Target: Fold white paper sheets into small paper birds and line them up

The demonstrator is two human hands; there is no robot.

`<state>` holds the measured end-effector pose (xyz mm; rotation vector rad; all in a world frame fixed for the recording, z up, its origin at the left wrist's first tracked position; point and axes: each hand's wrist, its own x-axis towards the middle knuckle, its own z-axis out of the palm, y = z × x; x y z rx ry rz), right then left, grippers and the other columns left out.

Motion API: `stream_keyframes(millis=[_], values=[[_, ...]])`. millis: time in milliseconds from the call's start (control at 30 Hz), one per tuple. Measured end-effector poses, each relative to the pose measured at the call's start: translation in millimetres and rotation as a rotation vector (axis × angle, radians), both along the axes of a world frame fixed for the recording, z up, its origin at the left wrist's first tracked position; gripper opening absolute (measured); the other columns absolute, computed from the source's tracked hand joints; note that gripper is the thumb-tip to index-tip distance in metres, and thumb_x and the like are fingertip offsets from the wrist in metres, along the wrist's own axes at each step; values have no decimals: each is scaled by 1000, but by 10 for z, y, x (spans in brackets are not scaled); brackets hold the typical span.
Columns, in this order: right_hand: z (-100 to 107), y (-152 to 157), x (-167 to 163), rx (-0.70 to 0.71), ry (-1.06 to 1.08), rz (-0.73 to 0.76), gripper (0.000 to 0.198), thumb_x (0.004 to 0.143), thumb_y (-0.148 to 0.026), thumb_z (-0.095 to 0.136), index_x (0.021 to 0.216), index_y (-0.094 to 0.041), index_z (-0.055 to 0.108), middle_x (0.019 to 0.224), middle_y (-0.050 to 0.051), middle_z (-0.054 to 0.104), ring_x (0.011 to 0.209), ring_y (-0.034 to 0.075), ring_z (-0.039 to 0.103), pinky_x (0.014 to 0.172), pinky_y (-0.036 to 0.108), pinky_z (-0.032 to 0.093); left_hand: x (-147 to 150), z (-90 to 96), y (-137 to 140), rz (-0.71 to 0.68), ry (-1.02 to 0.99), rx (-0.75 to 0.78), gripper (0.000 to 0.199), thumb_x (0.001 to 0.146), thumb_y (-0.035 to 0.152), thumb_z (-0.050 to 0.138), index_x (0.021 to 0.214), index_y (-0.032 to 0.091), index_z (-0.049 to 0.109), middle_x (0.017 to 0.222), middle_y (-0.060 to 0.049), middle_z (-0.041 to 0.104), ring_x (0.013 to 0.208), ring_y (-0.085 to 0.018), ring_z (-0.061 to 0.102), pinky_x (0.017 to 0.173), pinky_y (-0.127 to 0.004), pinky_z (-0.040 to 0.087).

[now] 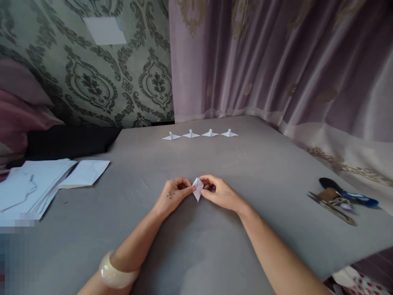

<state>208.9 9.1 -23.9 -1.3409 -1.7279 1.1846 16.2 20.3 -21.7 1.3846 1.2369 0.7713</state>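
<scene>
Between my two hands is a small white folded paper (197,191), diamond-shaped with a point toward me. My left hand (176,193) pinches its left side between thumb and fingers. On the right side, my right hand (219,190) grips the paper the same way, fingertips at its upper edge and thumb lower down. Both hands hover just above or rest on the grey surface; I cannot tell which. Beyond them stands a row of several small white folded paper birds (190,134) with spread wings. A pale bangle (118,273) circles my left forearm.
White paper sheets (46,176) lie stacked at the left, with a smaller paper piece (87,173) beside them. Behind is a black cloth (70,139). At the right lie scissors or a cutter (334,211), keys and a blue-handled tool (362,199). Curtains (245,61) border the right side.
</scene>
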Motion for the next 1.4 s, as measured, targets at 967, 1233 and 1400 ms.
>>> stream_keyframes(millis=[967,1233,1400], values=[[40,-137,-103,561,-635,127,33,82,-2,46,101,-21,64,98,5,61,93,19,53,82,31,43,-167,-43,25,-417,676,872,24,76,6,51,94,16,63,90,-8,61,82,-20,53,75,-32,42],[117,-128,-87,337,-436,66,19,82,-19,58,100,-24,65,99,3,60,95,18,56,87,33,44,-261,1,83,-388,426,593,18,78,20,60,95,17,65,91,-7,60,82,-18,55,74,-30,45],[112,-120,-63,299,-438,84,24,81,-24,64,104,-24,64,102,4,60,97,19,57,87,33,45,-285,21,95,-403,398,545,24,74,12,58,96,18,64,93,-6,59,81,-17,55,74,-28,44]])
